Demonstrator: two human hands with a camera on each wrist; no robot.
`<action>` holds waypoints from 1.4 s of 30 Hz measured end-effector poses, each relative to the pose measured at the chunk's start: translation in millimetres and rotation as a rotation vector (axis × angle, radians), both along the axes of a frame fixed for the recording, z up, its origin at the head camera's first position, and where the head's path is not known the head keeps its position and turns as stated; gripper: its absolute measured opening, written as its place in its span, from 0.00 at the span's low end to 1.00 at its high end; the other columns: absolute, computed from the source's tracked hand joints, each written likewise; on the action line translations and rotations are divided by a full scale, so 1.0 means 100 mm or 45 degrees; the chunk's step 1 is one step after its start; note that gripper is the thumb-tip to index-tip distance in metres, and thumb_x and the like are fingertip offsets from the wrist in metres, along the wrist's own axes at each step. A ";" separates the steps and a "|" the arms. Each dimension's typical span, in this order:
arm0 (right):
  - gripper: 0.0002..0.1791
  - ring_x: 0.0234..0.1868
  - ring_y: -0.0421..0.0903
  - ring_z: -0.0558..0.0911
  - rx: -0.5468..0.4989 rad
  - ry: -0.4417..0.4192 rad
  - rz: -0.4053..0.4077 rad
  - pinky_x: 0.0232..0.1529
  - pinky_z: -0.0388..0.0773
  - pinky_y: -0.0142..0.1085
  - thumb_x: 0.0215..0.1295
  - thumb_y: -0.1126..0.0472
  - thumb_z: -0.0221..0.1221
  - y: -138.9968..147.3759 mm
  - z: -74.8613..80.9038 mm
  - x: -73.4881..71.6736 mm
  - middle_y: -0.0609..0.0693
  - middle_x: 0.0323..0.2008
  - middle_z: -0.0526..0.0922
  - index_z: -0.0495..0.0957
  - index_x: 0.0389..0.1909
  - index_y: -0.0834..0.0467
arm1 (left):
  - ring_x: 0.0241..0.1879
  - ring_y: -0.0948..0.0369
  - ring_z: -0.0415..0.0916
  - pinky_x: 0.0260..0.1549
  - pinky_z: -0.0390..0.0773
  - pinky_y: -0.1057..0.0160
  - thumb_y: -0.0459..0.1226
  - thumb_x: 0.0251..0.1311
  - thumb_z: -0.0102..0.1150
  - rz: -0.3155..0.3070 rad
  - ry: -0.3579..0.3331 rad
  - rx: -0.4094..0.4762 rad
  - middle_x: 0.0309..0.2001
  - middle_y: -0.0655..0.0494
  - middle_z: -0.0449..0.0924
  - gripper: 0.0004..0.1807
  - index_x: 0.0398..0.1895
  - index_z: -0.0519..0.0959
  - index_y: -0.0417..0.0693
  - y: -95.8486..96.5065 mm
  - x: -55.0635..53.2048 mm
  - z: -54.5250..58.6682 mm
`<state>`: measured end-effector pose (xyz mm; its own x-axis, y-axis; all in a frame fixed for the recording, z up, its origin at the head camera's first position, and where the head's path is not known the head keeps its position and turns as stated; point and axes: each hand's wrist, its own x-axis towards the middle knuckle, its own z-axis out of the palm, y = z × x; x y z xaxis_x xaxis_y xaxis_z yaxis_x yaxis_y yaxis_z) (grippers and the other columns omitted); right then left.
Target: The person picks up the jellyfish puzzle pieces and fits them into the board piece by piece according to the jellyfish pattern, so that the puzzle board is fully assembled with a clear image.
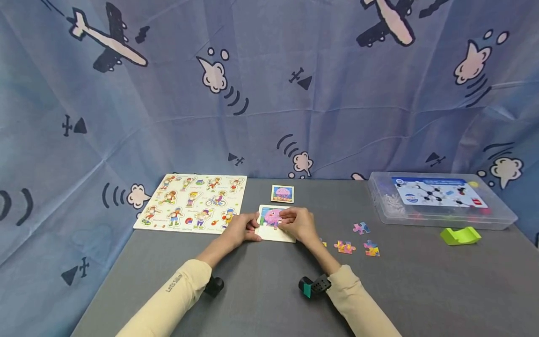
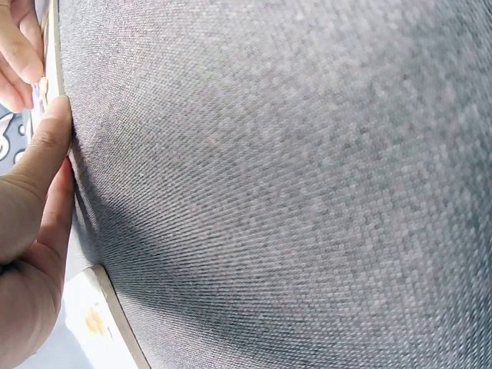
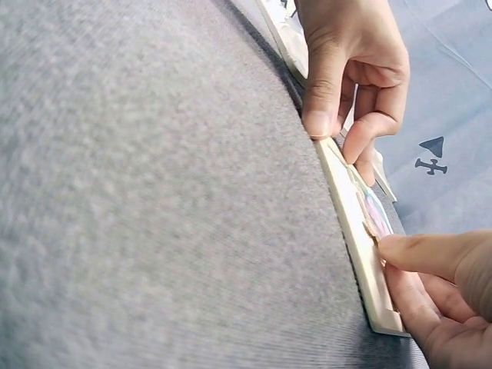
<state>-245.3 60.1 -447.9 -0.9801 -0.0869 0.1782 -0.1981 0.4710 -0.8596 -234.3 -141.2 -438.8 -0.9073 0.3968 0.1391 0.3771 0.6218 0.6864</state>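
A small cream puzzle board (image 1: pixel 269 233) with a partly filled pink octopus picture lies flat on the grey table. At its left edge, my left hand (image 1: pixel 244 227) grips the board between thumb and fingers; the left wrist view shows the thumb (image 2: pixel 48 138) against the side. My right hand (image 1: pixel 300 224) is over the board's right half, its thumb (image 3: pixel 407 252) and fingertips pinching a puzzle piece (image 3: pixel 375 231) down at the picture. Most of that piece is hidden by the fingers. Just behind the board lies a small octopus picture card (image 1: pixel 282 194).
Loose jigsaw pieces (image 1: pixel 345 247) lie right of my right forearm, one (image 1: pixel 372 248) farther right and another (image 1: pixel 360 228) behind. A large picture board (image 1: pixel 189 203) lies at the left. A clear plastic case (image 1: pixel 438 201) and a green holder (image 1: pixel 461 236) are at the right.
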 end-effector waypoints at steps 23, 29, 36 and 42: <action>0.13 0.33 0.57 0.85 -0.194 0.053 0.043 0.34 0.80 0.33 0.43 0.82 0.67 0.00 -0.02 -0.01 0.65 0.31 0.84 0.81 0.34 0.73 | 0.26 0.65 0.70 0.27 0.71 0.69 0.32 0.41 0.76 0.001 -0.010 -0.005 0.27 0.51 0.77 0.16 0.29 0.77 0.36 0.03 0.01 -0.01; 0.16 0.41 0.60 0.83 -0.303 -0.043 0.159 0.39 0.79 0.32 0.50 0.78 0.67 0.20 -0.02 -0.02 0.67 0.38 0.83 0.79 0.42 0.73 | 0.26 0.65 0.70 0.27 0.71 0.69 0.32 0.41 0.76 -0.014 -0.002 -0.007 0.26 0.51 0.77 0.16 0.29 0.77 0.35 0.03 0.01 -0.01; 0.19 0.44 0.59 0.82 -0.329 -0.088 0.248 0.39 0.78 0.28 0.55 0.76 0.64 0.53 0.04 -0.03 0.71 0.45 0.79 0.75 0.49 0.75 | 0.27 0.63 0.72 0.30 0.73 0.67 0.33 0.41 0.76 0.008 -0.014 -0.028 0.27 0.51 0.77 0.16 0.30 0.77 0.36 0.01 0.02 0.02; 0.21 0.42 0.48 0.84 -0.309 -0.104 0.197 0.41 0.78 0.28 0.55 0.77 0.63 0.82 0.02 -0.04 0.71 0.47 0.79 0.74 0.51 0.75 | 0.26 0.64 0.71 0.28 0.72 0.68 0.31 0.41 0.76 0.002 -0.017 -0.008 0.27 0.50 0.77 0.16 0.30 0.77 0.36 0.00 0.02 0.02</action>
